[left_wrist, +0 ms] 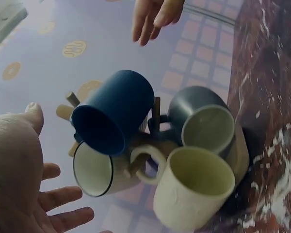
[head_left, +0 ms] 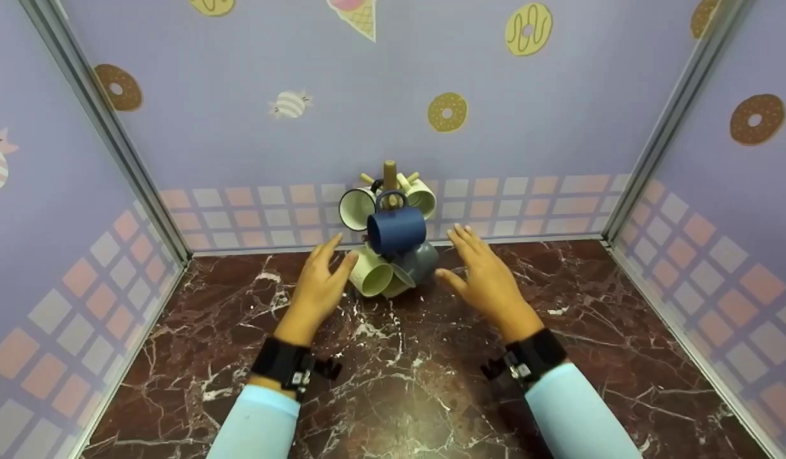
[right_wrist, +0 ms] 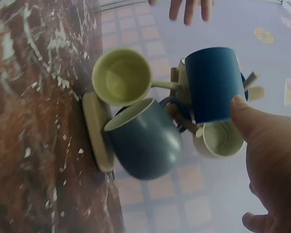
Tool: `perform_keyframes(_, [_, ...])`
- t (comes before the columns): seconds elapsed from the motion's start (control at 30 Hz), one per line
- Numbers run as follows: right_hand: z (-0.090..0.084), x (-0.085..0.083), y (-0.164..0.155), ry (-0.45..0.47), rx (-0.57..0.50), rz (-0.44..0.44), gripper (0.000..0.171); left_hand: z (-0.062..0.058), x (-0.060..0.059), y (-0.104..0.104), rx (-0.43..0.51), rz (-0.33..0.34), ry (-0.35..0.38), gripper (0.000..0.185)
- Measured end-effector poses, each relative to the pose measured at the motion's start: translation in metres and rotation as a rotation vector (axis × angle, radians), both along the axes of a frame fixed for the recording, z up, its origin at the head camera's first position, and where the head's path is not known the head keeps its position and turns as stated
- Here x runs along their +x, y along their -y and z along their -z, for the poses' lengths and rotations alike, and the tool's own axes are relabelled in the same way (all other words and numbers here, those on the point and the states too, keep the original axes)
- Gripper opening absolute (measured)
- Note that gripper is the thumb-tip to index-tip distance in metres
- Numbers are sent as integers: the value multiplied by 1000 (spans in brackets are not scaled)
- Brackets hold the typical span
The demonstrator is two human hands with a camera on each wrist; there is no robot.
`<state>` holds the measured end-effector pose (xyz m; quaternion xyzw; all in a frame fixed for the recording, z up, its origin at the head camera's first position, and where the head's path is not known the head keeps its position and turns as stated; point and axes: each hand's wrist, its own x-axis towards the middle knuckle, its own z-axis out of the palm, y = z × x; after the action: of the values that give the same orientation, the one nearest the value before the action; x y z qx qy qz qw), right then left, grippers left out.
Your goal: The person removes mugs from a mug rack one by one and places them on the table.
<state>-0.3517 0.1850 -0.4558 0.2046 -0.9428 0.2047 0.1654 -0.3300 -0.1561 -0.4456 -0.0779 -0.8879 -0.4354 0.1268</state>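
A wooden mug tree [head_left: 390, 169] stands by the back wall with several mugs hung on its pegs. Foremost is a dark blue mug [head_left: 398, 231], its handle upward. Behind it hang a white mug with a dark rim [head_left: 356, 210] at left and a cream mug [head_left: 422, 199] at right. Lower down are a pale green mug [head_left: 370, 273] and a grey-blue mug [head_left: 421, 261]. My left hand [head_left: 319, 280] is held beside the tree's left side, fingers spread and holding nothing. On the opposite side my right hand [head_left: 488, 274] is likewise empty, its thumb near the grey-blue mug.
A dark red marbled tabletop [head_left: 393, 395] carries the tree, whose wooden base [right_wrist: 98, 133] shows in the right wrist view. Lilac panels with printed sweets and tiles, the back wall [head_left: 367, 127] among them, enclose it on three sides.
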Motion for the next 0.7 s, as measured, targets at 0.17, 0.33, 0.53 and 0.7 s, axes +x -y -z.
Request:
perform_keyframes(0.17, [-11,-8,16,-46,-14,-21,91,-6,-17,-13,105,0,41,74])
perform_keyframes(0.33, [-18,-16,31,-100,-51,-38,88,-8,-32,-27,230,6,85,75])
perform_keyframes(0.53, [-22,-26,49,-105,-130,-42,90,-14,-43,-42,327,14,142,78])
perform_keyframes(0.7, [-22,-30,60,-134,-162,-39,85,-17,-46,-51,387,28,193,85])
